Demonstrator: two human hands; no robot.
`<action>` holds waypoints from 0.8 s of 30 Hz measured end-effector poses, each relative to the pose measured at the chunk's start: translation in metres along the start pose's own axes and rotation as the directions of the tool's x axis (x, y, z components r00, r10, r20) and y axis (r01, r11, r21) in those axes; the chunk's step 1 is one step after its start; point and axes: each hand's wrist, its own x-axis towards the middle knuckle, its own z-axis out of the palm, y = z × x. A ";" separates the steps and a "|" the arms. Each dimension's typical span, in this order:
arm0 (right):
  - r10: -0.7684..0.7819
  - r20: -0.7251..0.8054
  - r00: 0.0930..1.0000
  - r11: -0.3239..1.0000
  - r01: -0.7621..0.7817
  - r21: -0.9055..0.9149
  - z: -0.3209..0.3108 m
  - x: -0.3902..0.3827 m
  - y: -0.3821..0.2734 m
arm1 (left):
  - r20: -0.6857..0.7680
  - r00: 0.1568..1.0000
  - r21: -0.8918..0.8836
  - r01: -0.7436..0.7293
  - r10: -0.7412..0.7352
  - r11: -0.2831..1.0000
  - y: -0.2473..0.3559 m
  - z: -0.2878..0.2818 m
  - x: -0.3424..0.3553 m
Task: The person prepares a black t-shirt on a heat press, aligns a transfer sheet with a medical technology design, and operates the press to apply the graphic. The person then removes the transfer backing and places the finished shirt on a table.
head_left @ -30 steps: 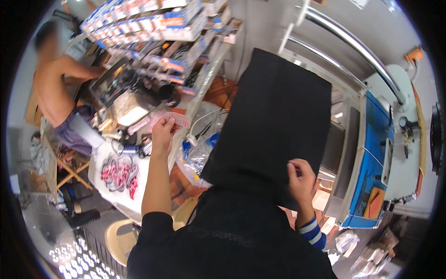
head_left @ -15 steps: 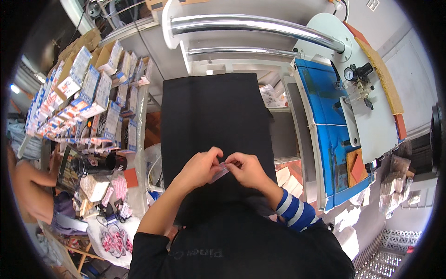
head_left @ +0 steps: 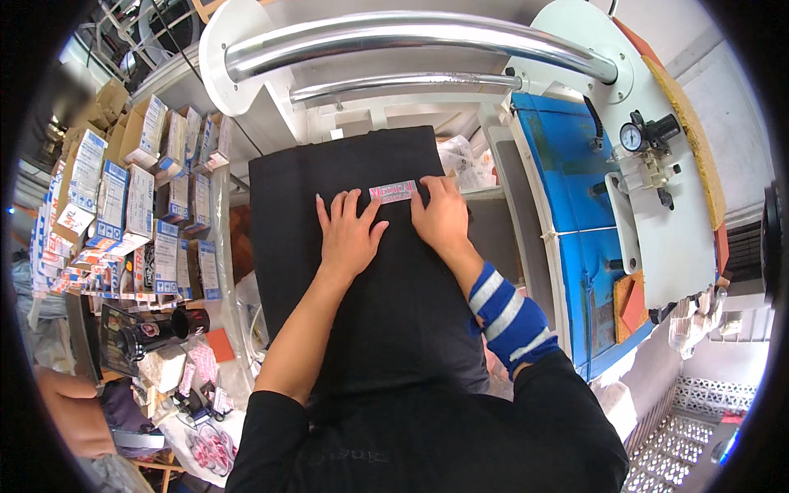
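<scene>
On the black cloth (head_left: pixel 362 271), both flat, released hands (head_left: pixel 394 226) touch the pink label (head_left: pixel 393 192).

A matt black cloth (head_left: pixel 362 271) is seen spread flat, with a small glossy pink label (head_left: pixel 393 192) laid on it. Polished metal bars (head_left: pixel 411 37) are seen above, and cardboard boxes (head_left: pixel 123 205) at the left.

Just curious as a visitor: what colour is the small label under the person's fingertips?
Pink with a pale border, on the label, seen in the head view.
</scene>
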 end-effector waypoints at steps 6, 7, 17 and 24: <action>-0.215 0.043 0.976 0.917 0.217 -0.333 0.008 -0.039 0.023 | 0.018 1.000 -0.020 0.000 0.000 1.000 -0.004 0.002 0.005; -0.201 0.048 0.979 0.923 0.205 -0.326 0.009 -0.040 0.023 | 0.013 1.000 -0.027 0.005 -0.005 1.000 -0.005 0.002 0.005; -0.142 0.084 0.986 0.938 0.161 -0.307 0.008 -0.042 0.017 | -0.056 0.998 -0.040 0.019 -0.021 0.999 -0.003 0.001 0.002; -0.162 0.100 0.982 0.935 0.185 -0.303 0.007 -0.043 0.016 | -0.102 0.995 -0.060 0.011 -0.017 0.998 -0.006 0.004 -0.001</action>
